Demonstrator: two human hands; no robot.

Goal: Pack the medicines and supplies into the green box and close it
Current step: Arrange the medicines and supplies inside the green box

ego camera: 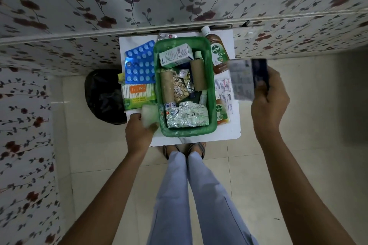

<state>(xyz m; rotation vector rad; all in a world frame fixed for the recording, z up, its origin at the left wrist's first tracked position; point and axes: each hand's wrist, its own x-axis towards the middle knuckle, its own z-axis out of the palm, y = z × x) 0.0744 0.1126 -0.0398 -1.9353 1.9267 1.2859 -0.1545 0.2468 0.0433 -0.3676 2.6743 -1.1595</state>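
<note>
We see green box (184, 87) mid surface (229, 131), open, long axis near edge to far edge, already crowded: cartons, rolls, foil strips. Right hand (267, 97) raised off right edge, fingers clamped on blurred blister strips (244, 79), upright. Left hand (140, 131) at near-left corner, fingers wrapped round cotton wad (150, 114), touching box rim. Risk, we judge: overfilled box, strips snag on rolls, nothing sits flat, closing fails. Dettol bottle (217, 53), blue tablet strips (140, 63), cotton buds pack (139, 93) remain outside.
</note>
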